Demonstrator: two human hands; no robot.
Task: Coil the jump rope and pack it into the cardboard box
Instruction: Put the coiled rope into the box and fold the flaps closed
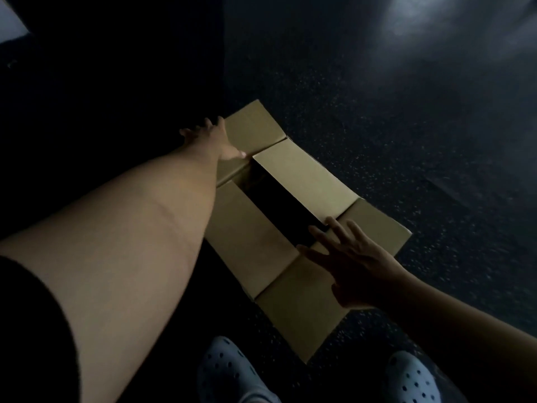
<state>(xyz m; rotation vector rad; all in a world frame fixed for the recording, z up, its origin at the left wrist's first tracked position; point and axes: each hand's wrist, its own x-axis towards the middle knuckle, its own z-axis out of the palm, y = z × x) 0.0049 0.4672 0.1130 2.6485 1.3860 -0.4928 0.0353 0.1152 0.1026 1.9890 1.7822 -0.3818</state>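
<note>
From the head view, a cardboard box (279, 199) lay on the dark speckled floor (377, 126), running from about 11 o'clock to 5 o'clock, its flaps partly folded in and a dark gap left open down the middle. The left hand (215, 138) reached to the far end at 11 o'clock, fingers spread and straight, resting on the end flap there. The right hand (348, 263) lay over the near end toward 4 o'clock, fingers also straight and splayed, touching the near flap and gripping nothing. The jump rope could not be seen; the gap was too dark to tell whether it already lay inside. Two pale perforated clogs (229, 370) showed at 6 o'clock.

By the look of it, the step in hand was handling the box flaps, either closing them or spreading them. The next move would call for both hands to press the flaps evenly, keeping the box from sliding.
</note>
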